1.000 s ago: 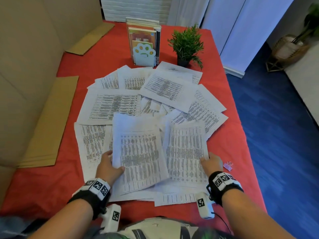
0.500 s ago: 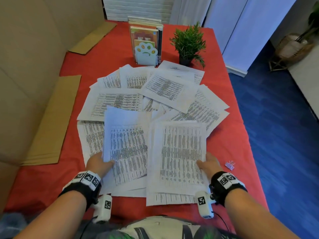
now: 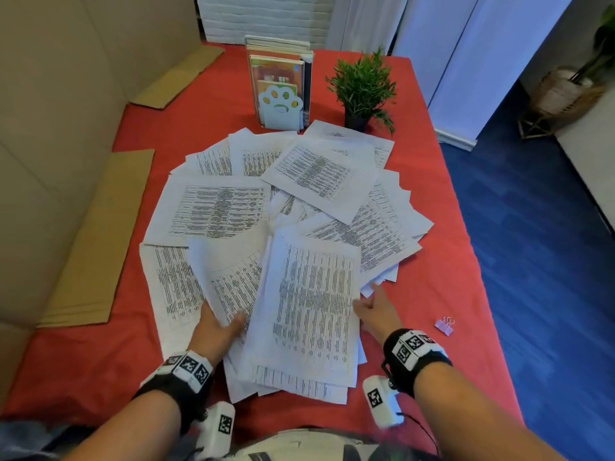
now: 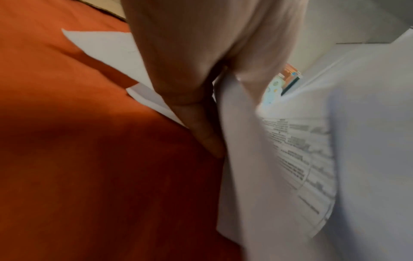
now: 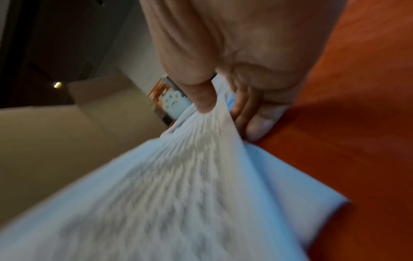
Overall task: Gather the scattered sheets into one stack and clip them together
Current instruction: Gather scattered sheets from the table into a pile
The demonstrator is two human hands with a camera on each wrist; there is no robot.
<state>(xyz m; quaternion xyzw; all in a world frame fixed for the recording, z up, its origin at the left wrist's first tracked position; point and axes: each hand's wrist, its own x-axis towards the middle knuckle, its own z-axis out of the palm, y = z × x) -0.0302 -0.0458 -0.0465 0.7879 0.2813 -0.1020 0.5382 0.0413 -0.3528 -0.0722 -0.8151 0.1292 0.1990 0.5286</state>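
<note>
Many printed white sheets [image 3: 216, 211] lie fanned out over the red tablecloth [image 3: 442, 281]. My left hand [image 3: 226, 322] pinches a small sheaf of sheets [image 3: 229, 281] at its near edge, thumb on top; in the left wrist view the sheaf [image 4: 279, 159] bends up beside the hand [image 4: 201, 123]. My right hand [image 3: 362, 304] grips the right edge of a thicker pile [image 3: 312, 311], which overlaps the left sheaf. The right wrist view has the thumb [image 5: 201, 98] pressed on the pile [image 5: 178, 176] with fingers beneath. A pink binder clip [image 3: 445, 325] lies to the right of my right hand.
A paw-shaped bookend with books [image 3: 281, 94] and a small potted plant [image 3: 364, 91] stand at the far end. Flat cardboard pieces [image 3: 96, 241] lie along the left side against a cardboard wall. The table's right edge drops to blue floor [image 3: 532, 261].
Both hands drew their sheets together towards the middle. The left sheaf has slid right and now tucks under the right pile. My right hand has moved further up that pile's edge.
</note>
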